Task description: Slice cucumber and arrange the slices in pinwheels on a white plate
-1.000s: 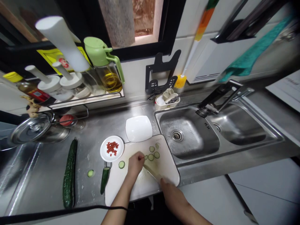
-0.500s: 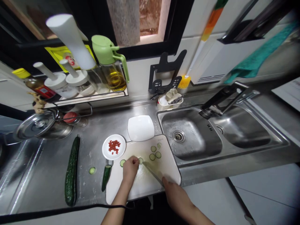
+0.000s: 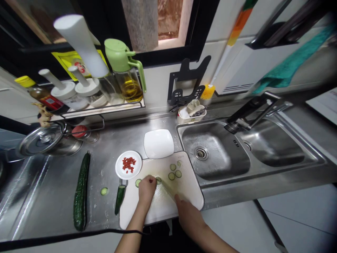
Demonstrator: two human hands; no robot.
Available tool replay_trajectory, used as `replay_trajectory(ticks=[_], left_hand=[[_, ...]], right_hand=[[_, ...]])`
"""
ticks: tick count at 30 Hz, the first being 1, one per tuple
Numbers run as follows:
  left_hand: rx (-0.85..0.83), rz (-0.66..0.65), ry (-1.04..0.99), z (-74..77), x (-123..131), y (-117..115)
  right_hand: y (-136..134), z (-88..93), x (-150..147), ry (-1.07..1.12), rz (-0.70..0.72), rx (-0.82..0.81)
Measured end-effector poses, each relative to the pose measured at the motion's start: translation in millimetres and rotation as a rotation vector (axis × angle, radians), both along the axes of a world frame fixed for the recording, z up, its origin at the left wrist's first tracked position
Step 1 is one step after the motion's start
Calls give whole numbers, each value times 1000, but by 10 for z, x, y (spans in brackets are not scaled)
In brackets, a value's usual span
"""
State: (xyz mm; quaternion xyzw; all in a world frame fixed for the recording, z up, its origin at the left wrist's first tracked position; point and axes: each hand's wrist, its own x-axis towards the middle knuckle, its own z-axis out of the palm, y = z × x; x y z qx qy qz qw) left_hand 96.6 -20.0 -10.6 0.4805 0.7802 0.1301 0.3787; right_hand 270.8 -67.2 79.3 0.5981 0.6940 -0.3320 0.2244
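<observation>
My left hand (image 3: 146, 189) is closed over the cutting board (image 3: 181, 201), its curled fingertips against the left edge of a cucumber slice (image 3: 158, 180). In my right hand (image 3: 190, 215) is a knife (image 3: 168, 189), its handle covered by the fingers; the blade is blurred and its tip is by that same slice. To the left of my left hand lies another slice (image 3: 138, 182), partly hidden. Several cucumber slices (image 3: 178, 174) rest at the board's upper right. A cut cucumber piece (image 3: 120, 199) is by the board's left edge.
A white plate (image 3: 158, 144) and a small plate with chopped red bits (image 3: 129, 164) stand behind the board. A whole cucumber (image 3: 81, 193) and a cucumber end (image 3: 104, 191) lie left. The double sink (image 3: 214, 151) is right; a black cord (image 3: 105, 232) crosses the front edge.
My right hand has moved left, bringing the knife handle nearer my left hand. The left hand stays beside the slice, its fingers slightly more curled.
</observation>
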Motion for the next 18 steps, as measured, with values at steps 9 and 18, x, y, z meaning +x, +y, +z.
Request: replay_trajectory(ticks=[9,18], left_hand=[[2,4,-4,28,-1,8],[-6,0,-15,7,-3,10]], right_hand=[[3,14,-10,-1,6,9],[28,5,-31,5,-5,5]])
